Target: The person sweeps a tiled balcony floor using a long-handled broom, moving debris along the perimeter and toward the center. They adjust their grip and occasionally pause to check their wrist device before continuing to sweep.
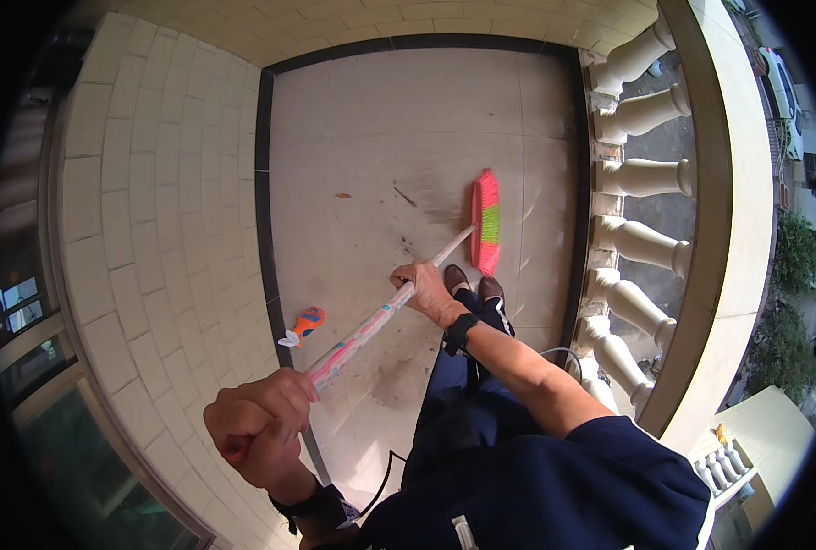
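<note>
My left hand [267, 426] is closed around the upper end of a patterned broom handle [360, 337], at the lower left. Farther down the same handle, my right hand [422, 292] grips it near the picture's middle. The handle slants up to the right and joins a broom head [485, 223] with pink and green bristles, which lies at floor level just beyond my shoes [473, 282]. Dark smudges [442, 196], a twig [404, 197] and a dry leaf [343, 196] are on the tiled floor [394, 96] to the left of the bristles.
An orange spray bottle [308, 323] with a white nozzle lies by the left wall's dark skirting [263, 206]. A brick-patterned wall [167, 206] rises at left. White balusters [649, 177] under a railing [731, 206] line the right side. A cable [389, 474] hangs near my left wrist.
</note>
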A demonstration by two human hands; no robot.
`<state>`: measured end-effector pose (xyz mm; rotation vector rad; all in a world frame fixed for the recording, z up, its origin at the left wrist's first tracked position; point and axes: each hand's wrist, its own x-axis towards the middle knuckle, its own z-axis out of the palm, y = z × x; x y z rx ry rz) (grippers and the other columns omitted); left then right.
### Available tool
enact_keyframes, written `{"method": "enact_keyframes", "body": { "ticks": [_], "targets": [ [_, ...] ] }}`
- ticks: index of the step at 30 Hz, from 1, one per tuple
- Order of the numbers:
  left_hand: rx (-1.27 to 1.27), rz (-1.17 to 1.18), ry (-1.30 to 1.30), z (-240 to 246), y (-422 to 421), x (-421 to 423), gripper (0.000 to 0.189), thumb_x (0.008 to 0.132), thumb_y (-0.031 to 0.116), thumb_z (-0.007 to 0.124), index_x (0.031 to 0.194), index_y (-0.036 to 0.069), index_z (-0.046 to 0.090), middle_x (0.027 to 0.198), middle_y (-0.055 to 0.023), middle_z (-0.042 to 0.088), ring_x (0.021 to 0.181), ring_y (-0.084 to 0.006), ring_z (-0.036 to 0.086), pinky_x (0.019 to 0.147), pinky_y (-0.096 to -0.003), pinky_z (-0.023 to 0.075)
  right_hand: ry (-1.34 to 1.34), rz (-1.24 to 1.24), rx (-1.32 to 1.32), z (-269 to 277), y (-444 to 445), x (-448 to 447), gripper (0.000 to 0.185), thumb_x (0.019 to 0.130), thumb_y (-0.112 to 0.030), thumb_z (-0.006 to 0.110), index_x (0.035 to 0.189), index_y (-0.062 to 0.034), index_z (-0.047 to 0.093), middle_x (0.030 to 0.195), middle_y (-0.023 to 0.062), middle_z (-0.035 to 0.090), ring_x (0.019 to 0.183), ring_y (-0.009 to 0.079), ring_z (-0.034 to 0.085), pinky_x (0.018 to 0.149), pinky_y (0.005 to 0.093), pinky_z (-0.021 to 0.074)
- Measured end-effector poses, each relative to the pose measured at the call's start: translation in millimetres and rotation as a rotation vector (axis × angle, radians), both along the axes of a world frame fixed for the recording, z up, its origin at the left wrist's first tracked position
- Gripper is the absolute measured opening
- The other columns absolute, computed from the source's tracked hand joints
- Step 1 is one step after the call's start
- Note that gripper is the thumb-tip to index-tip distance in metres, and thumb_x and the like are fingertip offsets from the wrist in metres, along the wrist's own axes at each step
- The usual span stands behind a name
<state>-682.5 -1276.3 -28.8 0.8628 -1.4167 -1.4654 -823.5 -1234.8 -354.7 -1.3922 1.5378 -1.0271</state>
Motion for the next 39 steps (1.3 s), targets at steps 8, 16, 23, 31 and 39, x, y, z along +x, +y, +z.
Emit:
{"method": "enact_keyframes", "body": {
  "ticks": [8,16,23,31,39],
  "targets": [
    [-0.322,-0.381,-0.059,76.8,2.3,-4.6,0.016,0.074,0.004,0.056,0.062,0.002,0.047,0.052,-0.0084,0.048,0.04,-0.0189,0.046,0.045,-0.0389,0.0472,-0.124,0.121,-0.147,63.0,-33.7,28.9,0.021,0.055,-0.007,0.061,0.061,-0.0065,0.041,0.056,0.0104,0.045,0.057,0.0325,0.045,0.057,0.0386,0.0392],
    [-0.046,-0.247,0.044,29.7,-23.8,3.4,0.022,0.072,-0.004,0.049,0.055,0.007,0.04,0.045,-0.0068,0.047,0.036,-0.0148,0.04,0.048,-0.0346,0.0422,0.138,-0.159,0.079,41.4,-5.7,-20.9,0.019,0.054,-0.006,0.062,0.058,-0.0079,0.043,0.054,0.0102,0.046,0.055,0.0325,0.046,0.054,0.0398,0.0384],
    [-0.377,0.248,0.356,53.8,-6.1,-54.1,0.015,0.075,0.004,0.052,0.063,0.001,0.044,0.05,-0.0092,0.045,0.04,-0.019,0.044,0.043,-0.039,0.0422,-0.014,0.023,-0.116,66.8,-78.3,12.0,0.016,0.059,-0.008,0.063,0.061,-0.0093,0.047,0.054,0.0095,0.047,0.057,0.0329,0.051,0.054,0.0402,0.0416],
    [-0.032,-0.664,0.271,76.8,-76.0,-96.5,0.024,0.073,0.001,0.062,0.055,0.005,0.047,0.047,-0.0064,0.051,0.036,-0.017,0.048,0.051,-0.0353,0.0503,0.075,-0.398,0.084,96.9,23.8,-71.4,0.01,0.062,-0.012,0.066,0.064,-0.0075,0.057,0.058,0.0149,0.055,0.061,0.0366,0.057,0.057,0.044,0.0442],
    [0.348,-0.922,-0.068,-77.6,-50.7,-250.7,0.03,0.075,-0.004,0.055,0.052,0.004,0.037,0.048,-0.0038,0.04,0.045,-0.0144,0.037,0.055,-0.0349,0.0417,0.017,-0.68,0.608,16.5,139.8,-157.7,0.007,0.07,-0.011,0.068,0.072,-0.0044,0.068,0.068,0.0178,0.064,0.067,0.0353,0.065,0.06,0.0381,0.0498]
  ]
}}
